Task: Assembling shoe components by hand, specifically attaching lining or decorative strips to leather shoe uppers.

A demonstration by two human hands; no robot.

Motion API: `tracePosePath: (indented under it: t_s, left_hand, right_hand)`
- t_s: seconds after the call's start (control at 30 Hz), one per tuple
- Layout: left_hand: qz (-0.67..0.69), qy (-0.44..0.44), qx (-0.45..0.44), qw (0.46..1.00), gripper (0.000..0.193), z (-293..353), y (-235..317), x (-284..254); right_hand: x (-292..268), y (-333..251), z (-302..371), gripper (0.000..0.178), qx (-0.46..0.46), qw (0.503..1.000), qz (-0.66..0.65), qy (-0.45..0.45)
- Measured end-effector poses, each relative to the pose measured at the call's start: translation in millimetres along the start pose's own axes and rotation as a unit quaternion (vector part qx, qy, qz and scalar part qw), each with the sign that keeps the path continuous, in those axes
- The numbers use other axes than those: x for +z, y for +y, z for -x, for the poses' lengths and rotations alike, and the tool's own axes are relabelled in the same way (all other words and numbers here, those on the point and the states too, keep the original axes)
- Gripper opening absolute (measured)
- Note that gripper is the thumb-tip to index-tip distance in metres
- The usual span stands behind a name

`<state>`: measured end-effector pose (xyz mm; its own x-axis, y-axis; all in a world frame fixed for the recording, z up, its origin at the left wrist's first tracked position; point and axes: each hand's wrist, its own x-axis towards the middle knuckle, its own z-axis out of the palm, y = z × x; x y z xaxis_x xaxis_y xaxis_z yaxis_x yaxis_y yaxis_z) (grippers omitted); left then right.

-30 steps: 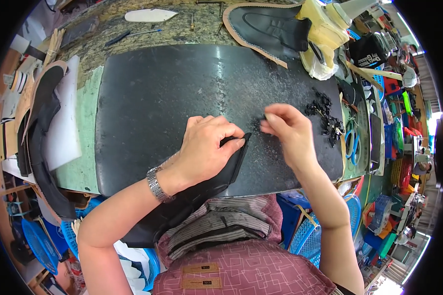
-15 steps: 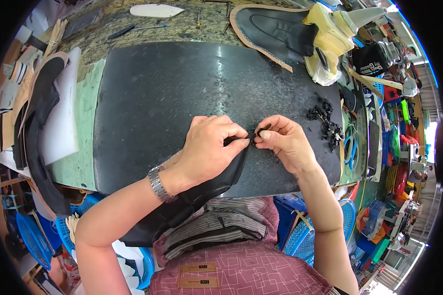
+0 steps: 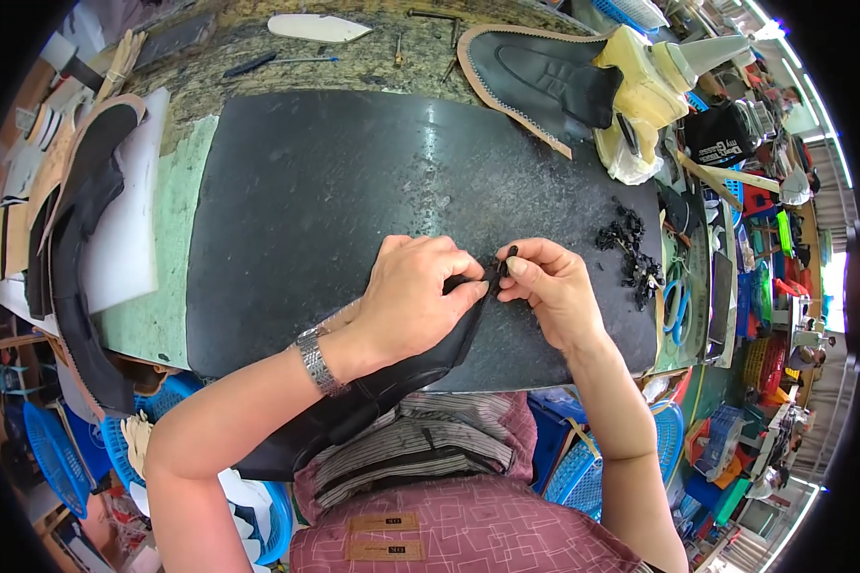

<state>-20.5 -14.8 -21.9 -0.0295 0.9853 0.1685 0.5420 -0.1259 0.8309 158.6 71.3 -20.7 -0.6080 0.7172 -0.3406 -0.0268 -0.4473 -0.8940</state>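
My left hand (image 3: 413, 298), a metal watch band on its wrist, is closed with thumb and forefinger on the tip of a black leather piece (image 3: 384, 392). That piece runs back under my left forearm and over the table's near edge to my lap. Close beside it, my right hand (image 3: 556, 294) pinches a small black bit (image 3: 512, 256) between thumb and fingers. The two hands nearly meet over the black mat (image 3: 296, 191). Whether the small bit is joined to the leather I cannot tell.
Black scraps (image 3: 631, 248) lie in a heap on the mat's right, near blue-handled scissors (image 3: 676, 304). Beyond stand a yellowed bottle (image 3: 631, 81) and a black shoe upper (image 3: 535, 76) on tan edging. More black leather (image 3: 78, 229) lies left by a white board (image 3: 139, 244).
The small black bit in my right fingers has turned more upright. My left hand keeps its grip on the leather. The whole view has shifted slightly.
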Motion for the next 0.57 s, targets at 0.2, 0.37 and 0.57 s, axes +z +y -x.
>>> tracePosePath:
  t_s: [0.2, 0.37, 0.57]
  left_hand:
    - [-0.008, 0.008, 0.025, 1.000, 0.012, -4, 4, 3]
    - [-0.053, 0.001, 0.009, 0.999, 0.010, 0, -3, 5]
    - [-0.003, -0.010, -0.022, 1.000, 0.010, -1, 0, -1]
  right_hand:
    - [5, -4, 9, 0.019, -0.017, 0.995, 0.094, -0.017]
    - [9, 1, 3, 0.021, -0.042, 0.991, 0.127, -0.005]
    - [15, -7, 13, 0.023, -0.091, 0.953, 0.286, -0.039]
